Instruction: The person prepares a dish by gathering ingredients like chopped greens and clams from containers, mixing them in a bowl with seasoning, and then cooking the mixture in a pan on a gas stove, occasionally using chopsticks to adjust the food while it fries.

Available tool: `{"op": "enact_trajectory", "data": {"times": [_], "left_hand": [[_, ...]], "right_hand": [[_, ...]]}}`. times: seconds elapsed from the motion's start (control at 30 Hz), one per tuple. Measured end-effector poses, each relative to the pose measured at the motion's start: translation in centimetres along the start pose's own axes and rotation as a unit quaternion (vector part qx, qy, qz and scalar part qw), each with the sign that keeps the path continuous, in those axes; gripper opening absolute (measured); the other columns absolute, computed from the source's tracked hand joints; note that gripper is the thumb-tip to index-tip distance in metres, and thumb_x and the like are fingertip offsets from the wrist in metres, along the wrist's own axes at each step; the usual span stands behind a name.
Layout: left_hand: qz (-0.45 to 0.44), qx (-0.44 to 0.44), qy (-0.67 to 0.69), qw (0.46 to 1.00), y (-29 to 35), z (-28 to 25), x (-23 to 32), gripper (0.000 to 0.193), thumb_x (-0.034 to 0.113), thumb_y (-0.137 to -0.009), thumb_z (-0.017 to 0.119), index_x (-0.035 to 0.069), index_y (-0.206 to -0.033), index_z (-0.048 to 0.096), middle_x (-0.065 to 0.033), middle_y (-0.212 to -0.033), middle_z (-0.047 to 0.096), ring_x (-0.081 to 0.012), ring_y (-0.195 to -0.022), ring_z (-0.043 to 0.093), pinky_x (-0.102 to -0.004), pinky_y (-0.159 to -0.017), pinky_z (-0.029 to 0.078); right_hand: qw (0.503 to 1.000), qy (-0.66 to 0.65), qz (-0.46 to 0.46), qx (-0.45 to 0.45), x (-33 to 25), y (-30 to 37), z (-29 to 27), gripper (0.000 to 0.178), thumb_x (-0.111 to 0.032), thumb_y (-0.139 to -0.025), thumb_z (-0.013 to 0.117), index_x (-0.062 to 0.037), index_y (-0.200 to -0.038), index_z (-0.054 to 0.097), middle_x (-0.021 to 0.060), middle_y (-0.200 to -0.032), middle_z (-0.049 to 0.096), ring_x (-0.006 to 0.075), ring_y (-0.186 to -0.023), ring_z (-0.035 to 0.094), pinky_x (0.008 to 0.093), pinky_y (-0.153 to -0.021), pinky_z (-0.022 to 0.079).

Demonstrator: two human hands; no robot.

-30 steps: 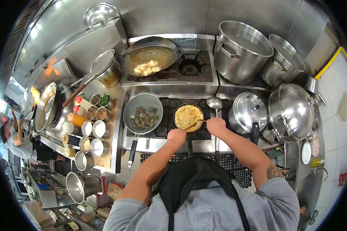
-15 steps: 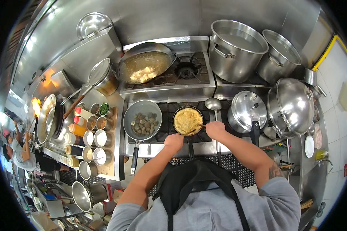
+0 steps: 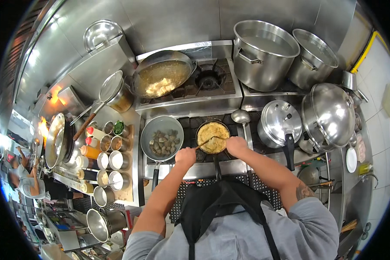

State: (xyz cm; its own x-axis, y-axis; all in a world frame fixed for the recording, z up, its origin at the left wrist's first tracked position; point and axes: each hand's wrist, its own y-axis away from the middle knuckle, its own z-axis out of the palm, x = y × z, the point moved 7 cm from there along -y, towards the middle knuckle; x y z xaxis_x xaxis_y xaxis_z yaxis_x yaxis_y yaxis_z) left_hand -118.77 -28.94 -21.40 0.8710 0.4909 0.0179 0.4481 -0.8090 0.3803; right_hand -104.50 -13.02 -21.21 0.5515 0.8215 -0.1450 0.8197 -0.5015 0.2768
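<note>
A small black frying pan (image 3: 200,149) sits on the front burner with a golden egg omelette (image 3: 211,129) filling it. My left hand (image 3: 185,156) is closed on a thin brown utensil (image 3: 203,144) that reaches over the pan's left side. From the right, my right hand (image 3: 237,146) grips a second thin brown utensil (image 3: 220,138). The two tips meet on the omelette near its middle; their exact shape is too small to tell. The pan's dark handle (image 3: 217,167) points toward my body, with neither hand on it.
Left of the omelette stands a grey pan (image 3: 144,139) of clams, handle toward me. A ladle (image 3: 241,116) lies close to my right hand, beside a lidded pressure cooker (image 3: 280,125). Behind are an oily wok (image 3: 149,68) and tall stockpots (image 3: 264,69). Flame (image 3: 43,128) rises at far left.
My left hand has shifted a little left, and my right hand slightly left and down. The utensil tips have moved from the pan's near right side to the omelette's middle.
</note>
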Motion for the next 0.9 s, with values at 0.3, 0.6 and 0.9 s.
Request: {"op": "enact_trajectory", "data": {"times": [0.3, 0.6, 0.9], "left_hand": [[-0.034, 0.076, 0.019, 0.996, -1.0, -3.1, -0.8, 0.024, 0.017, -0.087, 0.049, 0.010, -0.099, 0.067, -0.0144, -0.095, 0.066, -0.0322, -0.088, 0.067, -0.0430, -0.074, 0.054], [-0.021, 0.024, -0.018, 0.999, -2.4, -1.2, -0.8, 0.026, 0.019, -0.091, 0.046, 0.007, -0.103, 0.066, -0.0136, -0.102, 0.065, -0.0305, -0.093, 0.066, -0.0415, -0.076, 0.054], [0.033, 0.059, -0.007, 0.998, -3.0, -1.7, 3.0, 0.024, 0.017, -0.088, 0.048, 0.005, -0.101, 0.064, -0.0161, -0.101, 0.063, -0.0317, -0.088, 0.066, -0.0425, -0.072, 0.054]], "right_hand": [[1.000, -0.008, -0.012, 0.019, -2.4, 0.1, -3.5, 0.022, -0.013, -0.079, 0.052, -0.0050, -0.087, 0.071, 0.0153, -0.093, 0.069, 0.0301, -0.088, 0.068, 0.0416, -0.074, 0.054], [0.998, -0.045, 0.038, 0.006, 0.3, -1.8, -0.9, 0.023, -0.015, -0.079, 0.053, -0.0051, -0.091, 0.070, 0.0171, -0.096, 0.068, 0.0329, -0.090, 0.067, 0.0429, -0.075, 0.054], [0.998, -0.043, 0.043, 0.029, 1.2, 0.2, -2.5, 0.022, -0.016, -0.079, 0.053, -0.0043, -0.087, 0.070, 0.0176, -0.091, 0.068, 0.0334, -0.087, 0.067, 0.0435, -0.075, 0.053]]}}
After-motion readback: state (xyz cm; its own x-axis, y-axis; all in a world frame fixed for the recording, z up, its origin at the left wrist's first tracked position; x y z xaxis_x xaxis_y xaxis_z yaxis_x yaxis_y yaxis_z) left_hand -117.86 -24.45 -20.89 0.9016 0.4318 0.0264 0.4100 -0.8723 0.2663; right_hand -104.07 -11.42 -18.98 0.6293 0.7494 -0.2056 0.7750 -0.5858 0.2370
